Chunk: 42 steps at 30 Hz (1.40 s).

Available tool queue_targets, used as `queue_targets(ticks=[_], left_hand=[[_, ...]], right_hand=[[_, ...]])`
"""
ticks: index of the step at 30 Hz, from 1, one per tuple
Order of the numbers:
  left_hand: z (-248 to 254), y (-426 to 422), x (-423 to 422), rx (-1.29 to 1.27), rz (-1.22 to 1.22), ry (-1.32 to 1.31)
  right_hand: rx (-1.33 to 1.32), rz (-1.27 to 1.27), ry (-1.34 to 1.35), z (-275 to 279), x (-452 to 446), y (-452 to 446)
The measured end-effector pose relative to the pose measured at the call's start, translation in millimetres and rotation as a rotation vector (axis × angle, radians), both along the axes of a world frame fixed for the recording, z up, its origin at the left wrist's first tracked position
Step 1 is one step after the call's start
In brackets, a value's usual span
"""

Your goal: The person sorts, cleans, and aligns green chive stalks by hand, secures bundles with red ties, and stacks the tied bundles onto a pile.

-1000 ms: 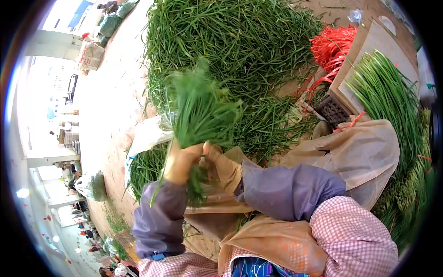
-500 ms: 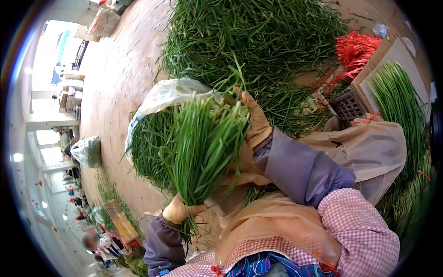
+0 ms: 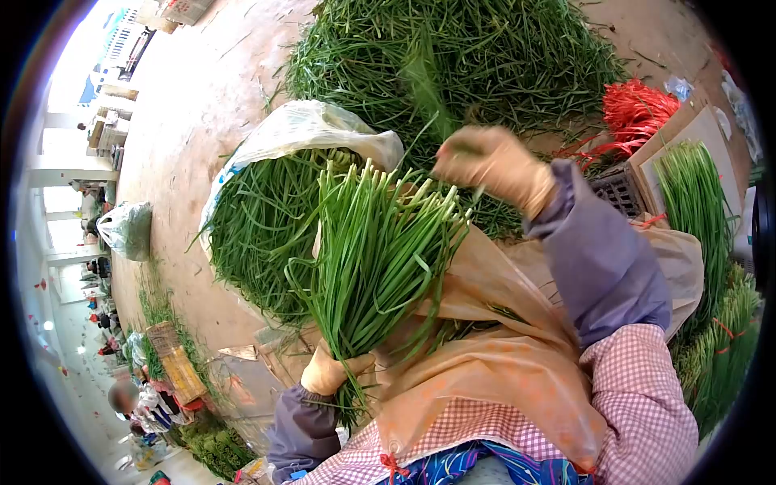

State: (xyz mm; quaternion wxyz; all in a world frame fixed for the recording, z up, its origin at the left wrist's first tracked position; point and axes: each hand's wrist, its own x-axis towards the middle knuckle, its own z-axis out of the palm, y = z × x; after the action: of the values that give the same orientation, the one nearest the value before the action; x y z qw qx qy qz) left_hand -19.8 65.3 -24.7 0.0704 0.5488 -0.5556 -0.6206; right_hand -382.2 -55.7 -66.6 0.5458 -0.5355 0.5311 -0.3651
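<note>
We are clasping the green bunch (image 3: 373, 263) mid-frame, left hand (image 3: 330, 371) wrapped shut; our right hand (image 3: 499, 171), half-curled, hold unclear, is now blurring away from it.

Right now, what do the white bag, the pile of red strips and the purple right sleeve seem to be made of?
White bag: thin plastic film, faintly shiny; it looks translucent and crumples at the mouth.
Red strips: probably glossy plastic ribbon, given the bright, tangled strands.
Purple sleeve: smooth with a soft sheen and broad creases, perhaps coated fabric or vinyl.
</note>
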Motion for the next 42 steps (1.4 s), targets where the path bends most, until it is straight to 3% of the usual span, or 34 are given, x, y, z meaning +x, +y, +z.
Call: queue_targets(ticks=[1,2,3,5,8,9,11,13,15,16,17,19,20,21,24,25,26,27,28,29,30,31,35,37,39,41,42], left_hand=[[-3.5,1.0,-0.3,-0.063,-0.037,0.002],[-5.3,2.6,-0.6,-0.126,-0.074,0.001],[-4.0,3.7,-1.0,-0.107,-0.058,-0.013],[0.4,4.4,-0.4,-0.068,-0.029,-0.043],[-13.1,7.8,14.5,-0.030,-0.037,-0.017],[-11.4,7.5,16.2,0.067,0.005,-0.029],[-7.6,4.2,12.3,0.252,0.134,0.024],[-6.1,4.1,5.7,0.374,0.257,0.122],[-5.2,7.1,1.4,0.446,0.323,0.196],[-4.4,8.1,-1.4,0.419,0.307,0.189],[-4.6,8.7,-2.9,0.404,0.310,0.174],[-6.4,10.9,-6.1,0.372,0.313,0.150],[-7.4,11.4,-6.4,0.383,0.304,0.149],[-8.0,11.4,-5.1,0.393,0.296,0.145],[-0.3,13.0,-11.6,0.419,0.354,0.168],[2.2,13.8,-14.1,0.430,0.388,0.183],[-2.0,14.8,-7.7,0.452,0.372,0.236],[-11.4,17.1,4.6,0.474,0.357,0.290],[-19.1,19.5,14.4,0.497,0.343,0.347],[-24.1,21.0,19.7,0.508,0.323,0.391],[-28.9,21.5,23.5,0.516,0.302,0.437],[-32.0,21.4,24.5,0.525,0.282,0.485],[-48.8,26.8,31.6,0.623,0.358,0.554],[-42.6,23.6,24.7,0.625,0.344,0.579],[-40.0,25.2,22.2,0.613,0.343,0.594],[-40.9,25.4,20.9,0.589,0.332,0.606],[-40.6,24.6,20.6,0.578,0.326,0.584]], right_hand=[[-0.124,0.092,0.324,2.9,16.5,9.2],[-0.036,0.336,0.481,19.8,27.2,7.5],[-0.013,0.349,0.626,8.3,45.2,6.1],[0.072,0.254,0.465,1.2,55.9,3.6],[0.054,0.110,-0.056,-48.7,59.2,1.5],[-0.117,0.090,0.055,-61.9,54.2,-0.9],[-0.423,-0.202,-0.027,-92.1,35.4,-13.7],[0.010,-0.562,-0.359,-70.8,-10.3,-14.5],[0.225,-0.572,-0.437,-52.2,-39.7,10.5],[0.175,-0.471,-0.380,-39.0,-28.0,27.2],[0.254,-0.309,-0.503,-33.5,-18.8,42.2],[0.284,-0.134,-0.253,-29.5,18.3,67.5],[0.128,-0.134,-0.211,-27.5,42.0,78.1],[0.095,-0.070,0.141,-13.2,49.5,75.7],[0.015,-0.142,0.257,-46.6,59.0,64.2],[-0.098,-0.188,0.129,-66.4,56.7,61.8],[-0.089,-0.170,0.261,-69.3,44.4,55.8],[-0.137,-0.337,0.092,-95.3,29.9,48.2],[-0.191,-0.413,0.262,-97.8,1.8,39.9],[-0.201,-0.608,0.134,-118.0,-22.8,32.0],[-0.167,-0.679,0.283,-129.6,-56.1,23.7],[0.149,-0.713,0.093,-119.9,-79.2,28.3],[0.354,-0.448,-0.319,-45.7,-43.2,69.8],[0.358,-0.171,-0.356,-33.8,-16.2,87.4],[0.457,-0.075,-0.521,-16.2,18.2,95.7],[0.135,-0.230,-0.313,-63.2,58.8,100.1],[-0.043,-0.274,-0.044,-90.9,58.9,94.8]])
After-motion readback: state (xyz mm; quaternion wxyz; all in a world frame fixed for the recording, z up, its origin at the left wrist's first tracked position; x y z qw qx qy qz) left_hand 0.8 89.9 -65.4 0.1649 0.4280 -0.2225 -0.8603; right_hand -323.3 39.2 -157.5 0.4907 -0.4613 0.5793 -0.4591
